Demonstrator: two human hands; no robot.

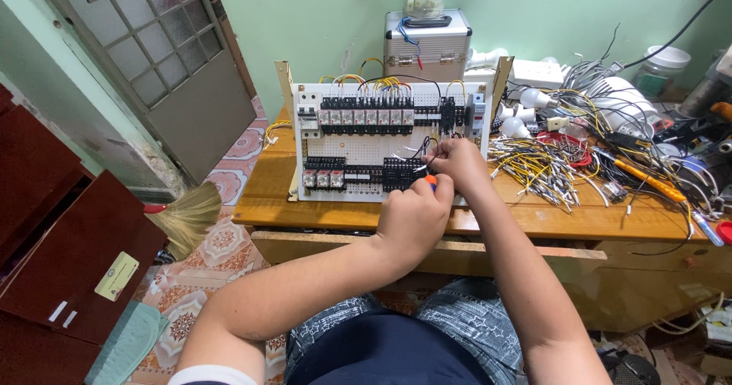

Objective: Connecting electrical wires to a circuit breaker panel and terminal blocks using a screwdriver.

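Wooden table (534, 217), loose wires (537, 168) beside panel (358, 150).

I'm working in a home elec. workshop: wooden bench (534, 221) w/ a relay wiring panel (385, 145), loose wire piles (545, 168), bulbs (522, 114), tiled floor (217, 251), broom (187, 217).

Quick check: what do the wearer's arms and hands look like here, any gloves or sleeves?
Both hands are bare: no gloves, rings or watch visible on the left hand or the right hand. Forearms are uncovered. Only a white sleeve edge shows at the left upper arm; no sleeve shows on the right arm.
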